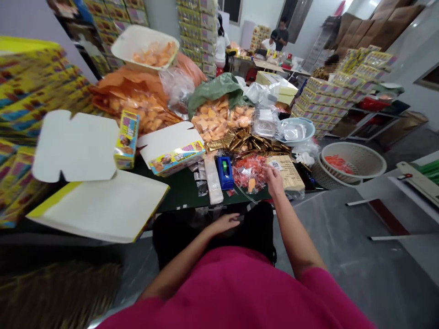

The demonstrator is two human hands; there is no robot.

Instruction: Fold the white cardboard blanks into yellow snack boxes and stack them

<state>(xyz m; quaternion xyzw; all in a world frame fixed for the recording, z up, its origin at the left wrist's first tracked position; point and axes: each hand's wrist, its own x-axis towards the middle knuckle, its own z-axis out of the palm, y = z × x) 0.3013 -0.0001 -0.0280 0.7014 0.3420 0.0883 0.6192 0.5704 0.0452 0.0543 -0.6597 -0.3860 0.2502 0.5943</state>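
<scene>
My right hand reaches to the right edge of a pile of red, clear-wrapped packets. Its fingers are closed together there; what they hold, if anything, is too small to make out. Directly beside it lies a beige stack of printed sheets or packs. My left hand rests low over my lap, below the table edge, its fingers stretched to the right and apart. A blue tape dispenser with green tape stands left of the red packets, next to a long whitish block.
Behind lie gold-wrapped packets and a green sack of orange pieces. A light-blue basin and white baskets are to the right. Printed boxes and flat white cartons occupy the left. Other people work far back.
</scene>
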